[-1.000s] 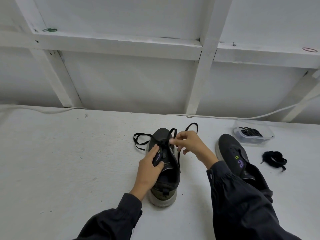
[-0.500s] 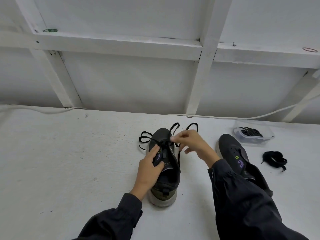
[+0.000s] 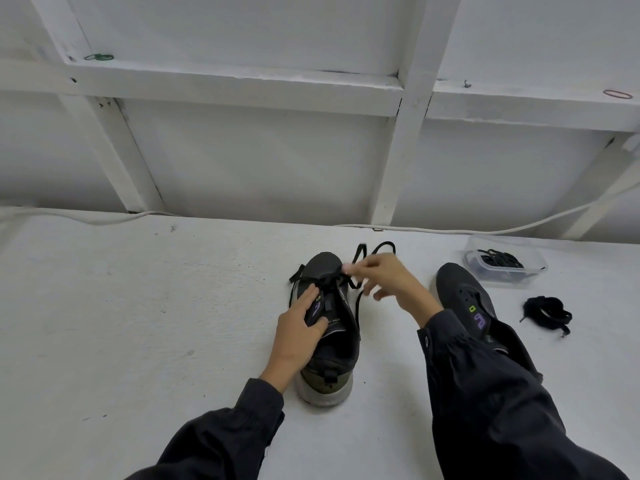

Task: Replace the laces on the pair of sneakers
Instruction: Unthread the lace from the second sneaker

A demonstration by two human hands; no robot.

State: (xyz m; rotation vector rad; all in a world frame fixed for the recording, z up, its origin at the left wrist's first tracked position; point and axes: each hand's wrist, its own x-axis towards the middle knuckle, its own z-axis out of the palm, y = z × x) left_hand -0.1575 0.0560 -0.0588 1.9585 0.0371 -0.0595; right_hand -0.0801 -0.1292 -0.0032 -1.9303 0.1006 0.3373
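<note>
Sneaker point(image 3: 334, 344) sits under the left hand point(image 3: 298, 329), which grips its tongue; just beyond, the right hand point(image 3: 389, 278) pinches the black lace point(image 3: 358, 252) over the toe. Second sneaker point(image 3: 462, 296) lies beside the right wrist, loose lace bundle point(image 3: 547, 311) farther right.

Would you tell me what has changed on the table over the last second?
The right hand, pinching the lace, drew it away and slightly right, so the slack loop left of the sneaker shrank to a short tail. The left hand still holds the sneaker; second sneaker, container and loose lace bundle are unmoved.
</note>
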